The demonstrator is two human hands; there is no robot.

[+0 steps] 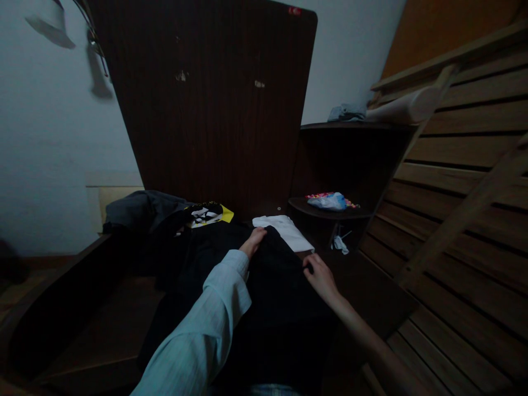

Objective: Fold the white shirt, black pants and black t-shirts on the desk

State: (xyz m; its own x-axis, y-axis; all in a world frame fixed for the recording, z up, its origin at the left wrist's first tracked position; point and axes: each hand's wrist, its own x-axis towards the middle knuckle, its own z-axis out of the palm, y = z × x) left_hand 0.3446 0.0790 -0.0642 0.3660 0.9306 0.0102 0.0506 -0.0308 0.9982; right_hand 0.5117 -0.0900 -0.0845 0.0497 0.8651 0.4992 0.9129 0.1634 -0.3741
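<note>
A black garment (284, 291) is spread out in front of me; in the dim light its exact kind is hard to make out. My left hand (256, 240), below a rolled light-blue sleeve, is closed on the garment's far edge. At the garment's right edge is my right hand (319, 275), its fingers curled in a pinch on the cloth. Just beyond both hands lies a folded white cloth (289, 232). To the left of them sits a black, white and yellow printed item (208, 214).
A dark grey heap of cloth (142, 210) lies at the left by a dark wooden side rail (61, 291). Corner shelves (330, 212) on the right hold a blue-and-white plastic bag (330, 201) and folded cloth (347, 112). Wooden slats (466, 203) lean at the far right.
</note>
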